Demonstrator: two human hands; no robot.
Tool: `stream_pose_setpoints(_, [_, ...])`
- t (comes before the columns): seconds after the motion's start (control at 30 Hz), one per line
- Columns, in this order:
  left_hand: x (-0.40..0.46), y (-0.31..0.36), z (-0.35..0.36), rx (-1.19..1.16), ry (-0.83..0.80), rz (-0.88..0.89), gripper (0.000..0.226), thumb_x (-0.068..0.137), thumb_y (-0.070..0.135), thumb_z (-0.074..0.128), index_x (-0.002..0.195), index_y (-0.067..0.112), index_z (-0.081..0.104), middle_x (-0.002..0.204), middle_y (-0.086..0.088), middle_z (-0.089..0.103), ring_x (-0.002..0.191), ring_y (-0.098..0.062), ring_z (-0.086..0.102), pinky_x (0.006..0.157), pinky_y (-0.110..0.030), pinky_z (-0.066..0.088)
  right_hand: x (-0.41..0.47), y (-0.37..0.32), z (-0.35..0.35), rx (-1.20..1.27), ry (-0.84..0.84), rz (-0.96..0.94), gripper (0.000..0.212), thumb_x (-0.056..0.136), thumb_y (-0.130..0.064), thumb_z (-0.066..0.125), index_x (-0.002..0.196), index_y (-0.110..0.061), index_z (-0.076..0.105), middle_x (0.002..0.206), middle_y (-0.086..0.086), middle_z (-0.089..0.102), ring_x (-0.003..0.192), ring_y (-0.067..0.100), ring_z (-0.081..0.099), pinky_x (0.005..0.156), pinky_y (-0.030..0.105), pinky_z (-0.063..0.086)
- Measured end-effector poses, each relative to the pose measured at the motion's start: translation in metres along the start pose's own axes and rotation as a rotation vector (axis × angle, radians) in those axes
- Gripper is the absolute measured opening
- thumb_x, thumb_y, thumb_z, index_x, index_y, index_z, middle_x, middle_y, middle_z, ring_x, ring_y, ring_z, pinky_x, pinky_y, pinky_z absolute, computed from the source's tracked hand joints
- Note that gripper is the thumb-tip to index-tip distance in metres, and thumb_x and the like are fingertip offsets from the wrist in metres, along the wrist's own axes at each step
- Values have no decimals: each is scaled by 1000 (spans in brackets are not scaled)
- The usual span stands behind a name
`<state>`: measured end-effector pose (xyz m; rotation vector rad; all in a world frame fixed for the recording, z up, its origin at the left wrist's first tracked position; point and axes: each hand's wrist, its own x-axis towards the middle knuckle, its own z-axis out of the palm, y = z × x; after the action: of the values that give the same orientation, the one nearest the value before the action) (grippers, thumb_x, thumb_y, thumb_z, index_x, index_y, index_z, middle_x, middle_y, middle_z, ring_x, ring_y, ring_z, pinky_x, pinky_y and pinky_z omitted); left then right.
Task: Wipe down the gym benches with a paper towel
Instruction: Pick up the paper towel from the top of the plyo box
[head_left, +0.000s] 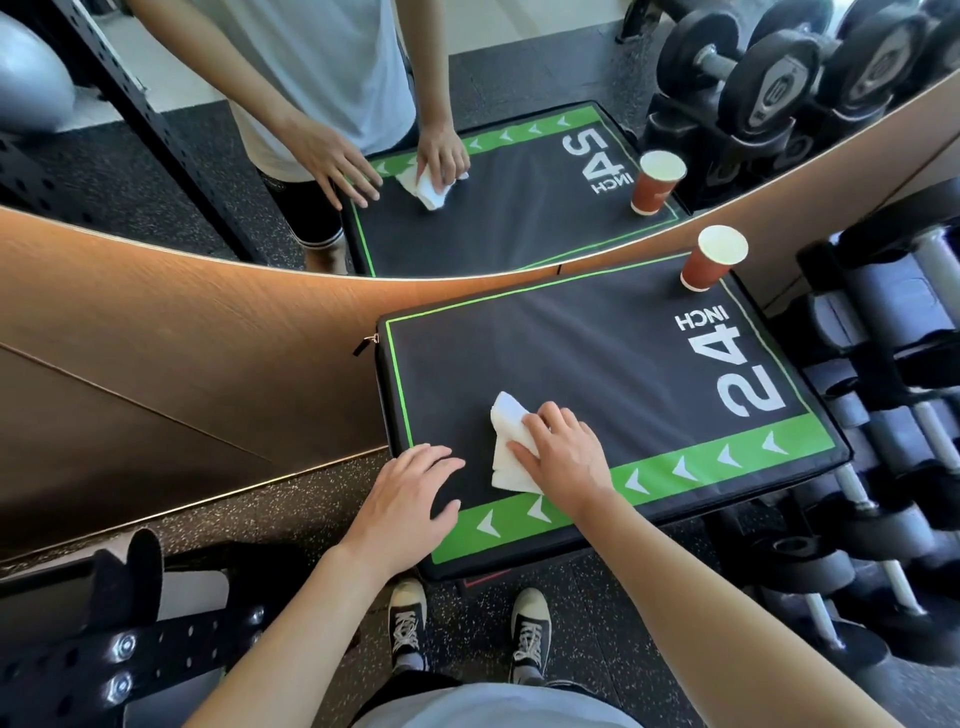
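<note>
A black padded box (597, 364) with a green border, white arrows and "24 INCH" printed on top stands against the mirror wall. A folded white paper towel (506, 447) lies on its near left area. My right hand (563, 452) presses flat on the towel with fingers spread over it. My left hand (410, 493) rests open on the box's near left corner, just left of the towel, fingers spread.
A red paper cup (709, 260) stands upright at the box's far right corner. A dumbbell rack (883, 415) is close on the right. A black steel frame (130, 649) sits low on the left. The wall mirror (467, 130) reflects the scene.
</note>
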<state>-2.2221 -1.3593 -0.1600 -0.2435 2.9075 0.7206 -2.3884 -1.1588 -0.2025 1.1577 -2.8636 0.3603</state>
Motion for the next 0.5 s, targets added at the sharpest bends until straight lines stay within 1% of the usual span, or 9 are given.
stream_pose_setpoints(0.13, [1, 9, -1, -5, 20, 7, 51, 99, 37, 61, 150, 30, 53, 153, 11, 48, 149, -12, 34, 125, -37, 30, 1, 1, -8, 56, -17, 45, 34, 102, -44, 58, 95, -11, 64, 90, 4, 56, 77, 29, 57, 54, 42, 48])
stream_pose_setpoints(0.27, [7, 20, -3, 7, 40, 24, 51, 99, 38, 61, 149, 30, 54, 153, 12, 48, 149, -11, 35, 125, -38, 31, -14, 7, -19, 111, 26, 112, 34, 100, -43, 63, 91, -11, 64, 86, 3, 55, 75, 28, 58, 47, 38, 45])
stream_pose_setpoints(0.43, [22, 36, -8, -1, 65, 62, 49, 99, 37, 61, 147, 29, 56, 151, 12, 50, 147, -12, 37, 124, -41, 33, -32, 18, -37, 155, 67, 188, 37, 100, -44, 62, 90, -9, 62, 85, 2, 52, 75, 27, 57, 50, 36, 42])
stream_pose_setpoints(0.5, [27, 45, -11, -7, 54, 95, 48, 99, 36, 62, 146, 28, 57, 150, 12, 50, 146, -11, 37, 123, -42, 34, -39, 22, -45, 183, 85, 255, 39, 101, -47, 60, 90, -10, 61, 84, -2, 48, 73, 26, 56, 52, 34, 39])
